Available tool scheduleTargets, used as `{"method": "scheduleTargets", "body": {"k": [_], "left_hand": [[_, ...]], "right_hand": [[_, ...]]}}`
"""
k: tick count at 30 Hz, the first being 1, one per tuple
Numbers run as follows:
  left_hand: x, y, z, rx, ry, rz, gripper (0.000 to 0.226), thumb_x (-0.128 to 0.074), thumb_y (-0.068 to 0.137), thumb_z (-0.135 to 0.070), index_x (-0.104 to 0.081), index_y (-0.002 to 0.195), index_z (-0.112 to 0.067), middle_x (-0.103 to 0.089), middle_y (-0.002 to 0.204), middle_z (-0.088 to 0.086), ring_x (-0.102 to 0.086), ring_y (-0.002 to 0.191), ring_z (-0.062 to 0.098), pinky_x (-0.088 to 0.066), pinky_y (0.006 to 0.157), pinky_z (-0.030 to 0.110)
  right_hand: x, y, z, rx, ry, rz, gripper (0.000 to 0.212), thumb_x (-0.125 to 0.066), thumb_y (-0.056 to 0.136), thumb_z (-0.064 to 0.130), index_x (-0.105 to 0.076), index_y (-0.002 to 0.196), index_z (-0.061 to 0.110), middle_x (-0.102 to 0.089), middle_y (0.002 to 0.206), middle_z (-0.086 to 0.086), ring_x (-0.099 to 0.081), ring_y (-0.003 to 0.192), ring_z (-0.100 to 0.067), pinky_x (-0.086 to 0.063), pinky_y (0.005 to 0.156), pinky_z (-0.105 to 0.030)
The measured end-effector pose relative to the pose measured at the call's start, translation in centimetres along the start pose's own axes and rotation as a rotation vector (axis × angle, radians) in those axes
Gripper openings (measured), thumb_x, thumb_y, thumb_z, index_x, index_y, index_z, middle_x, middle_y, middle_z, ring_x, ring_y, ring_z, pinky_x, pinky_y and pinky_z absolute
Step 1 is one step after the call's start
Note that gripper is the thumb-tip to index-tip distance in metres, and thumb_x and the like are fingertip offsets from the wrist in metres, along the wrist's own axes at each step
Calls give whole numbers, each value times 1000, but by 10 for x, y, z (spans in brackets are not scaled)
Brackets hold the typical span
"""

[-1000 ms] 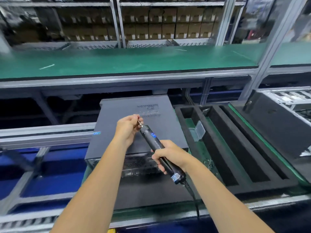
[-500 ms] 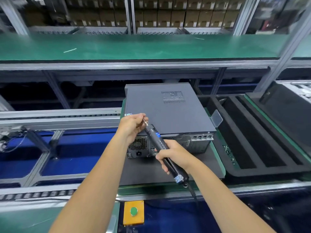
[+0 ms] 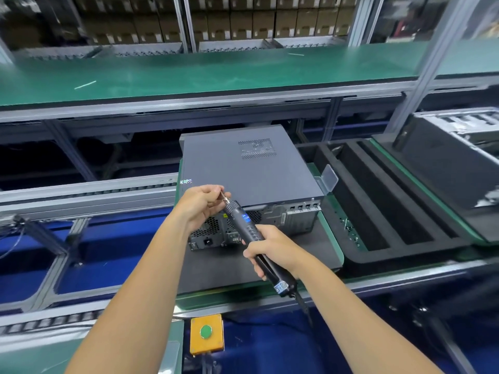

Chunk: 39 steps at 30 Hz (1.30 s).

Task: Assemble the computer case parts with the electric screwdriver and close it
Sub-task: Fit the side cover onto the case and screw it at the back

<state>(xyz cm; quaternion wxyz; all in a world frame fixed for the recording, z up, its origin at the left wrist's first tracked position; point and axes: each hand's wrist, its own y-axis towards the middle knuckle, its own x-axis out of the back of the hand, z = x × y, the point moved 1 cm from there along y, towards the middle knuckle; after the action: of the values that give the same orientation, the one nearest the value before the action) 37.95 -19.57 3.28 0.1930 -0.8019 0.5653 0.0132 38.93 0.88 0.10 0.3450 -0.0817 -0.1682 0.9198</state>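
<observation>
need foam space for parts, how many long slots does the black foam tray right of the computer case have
3 long slots in the black foam tray, side by side right of the dark grey metal computer case: left, middle, right. All look bare. None seems hidden.

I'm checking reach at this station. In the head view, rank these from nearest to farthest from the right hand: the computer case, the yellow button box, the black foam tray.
From the right hand:
1. Computer case, just ahead, behind the electric screwdriver.
2. Yellow button box, below and toward the person, slightly left.
3. Black foam tray, off to the right.
</observation>
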Motion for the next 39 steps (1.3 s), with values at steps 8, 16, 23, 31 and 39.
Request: {"method": "scheduleTargets", "body": {"k": [8,16,23,31,39], "left_hand": [[-7,-1,2,35,98,16,21,-45,99,-12,-61,87,-7,-72,72,3,-58,61,9,-53,53,16],[-4,-6,3,-112,327,-67,25,-46,99,-11,-64,84,-4,-69,78,12,-63,55,9,-54,54,20],[38,-1,17,-419,988,-498,37,-63,83,-25,-56,118,-16,-51,124,4,-44,118,22,-39,98,38],[62,-2,46,-392,670,-336,63,-77,75,-25,-47,130,-24,-50,124,-13,-48,118,10,-34,93,20],[56,0,54,-405,653,-474,53,-73,79,-21,-52,128,-25,-52,117,-15,-48,107,7,-34,90,19]], "right_hand": [[-1,-3,-5,16,87,31,25,-64,76,7,-49,96,11,-55,62,-7,-53,47,-22,-47,47,-29],[-11,-6,-15,17,119,31,32,-73,79,15,-48,98,11,-55,68,-8,-54,49,-22,-48,48,-31],[-32,-13,-44,-46,49,42,39,-75,76,16,-47,103,13,-58,62,-2,-56,48,-21,-49,47,-30],[-32,-12,-51,-82,49,-37,45,-72,72,15,-46,108,6,-55,64,-5,-56,46,-22,-49,46,-30],[-34,-5,-47,-91,58,-38,44,-71,72,15,-46,108,8,-56,67,-6,-56,48,-22,-49,46,-30]]}}
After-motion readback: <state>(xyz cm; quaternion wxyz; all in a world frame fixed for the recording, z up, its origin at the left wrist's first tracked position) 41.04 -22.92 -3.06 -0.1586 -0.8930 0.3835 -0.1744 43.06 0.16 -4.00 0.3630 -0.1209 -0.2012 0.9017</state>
